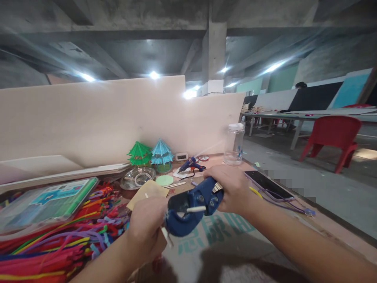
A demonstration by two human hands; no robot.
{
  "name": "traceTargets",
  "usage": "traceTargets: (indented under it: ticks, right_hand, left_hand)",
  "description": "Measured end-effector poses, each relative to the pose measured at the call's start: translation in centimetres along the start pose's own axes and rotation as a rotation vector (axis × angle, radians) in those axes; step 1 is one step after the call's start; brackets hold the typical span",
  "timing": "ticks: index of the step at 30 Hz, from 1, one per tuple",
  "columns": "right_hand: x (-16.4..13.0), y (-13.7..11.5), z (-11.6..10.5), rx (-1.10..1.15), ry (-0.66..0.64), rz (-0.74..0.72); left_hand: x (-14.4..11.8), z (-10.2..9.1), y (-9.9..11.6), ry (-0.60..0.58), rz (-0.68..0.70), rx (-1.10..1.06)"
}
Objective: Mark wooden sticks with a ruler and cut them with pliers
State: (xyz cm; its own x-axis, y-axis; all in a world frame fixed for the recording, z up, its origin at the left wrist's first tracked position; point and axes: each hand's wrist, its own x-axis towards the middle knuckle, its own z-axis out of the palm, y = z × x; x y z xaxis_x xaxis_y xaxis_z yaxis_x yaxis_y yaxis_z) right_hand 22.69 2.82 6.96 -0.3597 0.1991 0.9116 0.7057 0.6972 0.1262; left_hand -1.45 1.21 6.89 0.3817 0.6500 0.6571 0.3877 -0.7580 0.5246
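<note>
blue cutter (191,208) gripped in right hand (232,188), left hand (147,228) pinching white stick (196,209)

Blue cutter (191,208) held tilted above the table, white stick (194,210) in its blade

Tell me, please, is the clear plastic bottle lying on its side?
No, the clear plastic bottle stands upright by the partition board.
</note>
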Motion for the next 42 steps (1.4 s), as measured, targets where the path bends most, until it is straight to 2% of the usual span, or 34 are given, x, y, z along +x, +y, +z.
traceTargets:
  ticks: [2,4,9,12,15,19,21,22,25,27,29,31,34,40,42]
  right_hand:
    - [-0.5,0.3,0.9,0.057,-0.112,0.131]
    - [-1.0,0.9,1.8,0.087,-0.226,0.256]
    - [-1.7,1.8,3.7,0.081,-0.358,0.432]
    - [-1.2,0.9,4.0,0.154,-0.46,0.525]
    - [-0.5,-0.7,3.6,0.332,-0.62,0.562]
    - [0.2,-2.1,2.0,0.83,-0.854,0.649]
    - [0.4,-2.5,1.5,1.063,-0.865,0.746]
    - [0.4,-2.7,1.3,1.111,-0.841,0.807]
    - [0.3,-3.3,1.8,1.068,-0.81,0.973]
    - [-0.1,-3.5,2.7,0.942,-0.782,0.996]
    - [-0.7,-3.3,3.8,0.771,-0.685,0.917]
    - [-1.4,-2.9,4.8,0.604,-0.553,0.775]
    - [-2.4,-2.1,5.5,0.448,-0.437,0.551]
    - [-2.1,-0.9,4.0,0.17,-0.171,0.071]
    - [-1.4,-0.5,3.1,0.065,-0.111,-0.037]
  left_hand:
    - [0.1,0.7,0.0,-0.016,0.024,0.052]
    - [0.5,1.6,0.2,-0.002,-0.034,0.09]
    - [2.1,3.1,0.2,0.005,-0.161,0.184]
    - [2.9,2.3,-0.1,-0.01,-0.189,0.255]
    - [3.4,0.4,-0.3,-0.05,-0.212,0.364]
    - [3.6,-1.4,0.1,-0.116,-0.267,0.536]
    - [3.5,-1.6,0.3,-0.134,-0.284,0.575]
    - [3.5,-1.5,0.4,-0.138,-0.29,0.582]
    - [3.5,-1.4,0.6,-0.132,-0.296,0.574]
    - [3.5,-1.4,0.6,-0.12,-0.291,0.548]
    - [3.4,-1.2,0.4,-0.115,-0.269,0.495]
    - [3.3,-1.0,0.1,-0.122,-0.228,0.419]
    - [3.2,-0.7,-0.4,-0.111,-0.137,0.321]
    - [2.3,-0.8,0.0,-0.046,0.16,0.239]
    - [2.1,-0.8,0.5,-0.046,0.243,0.218]
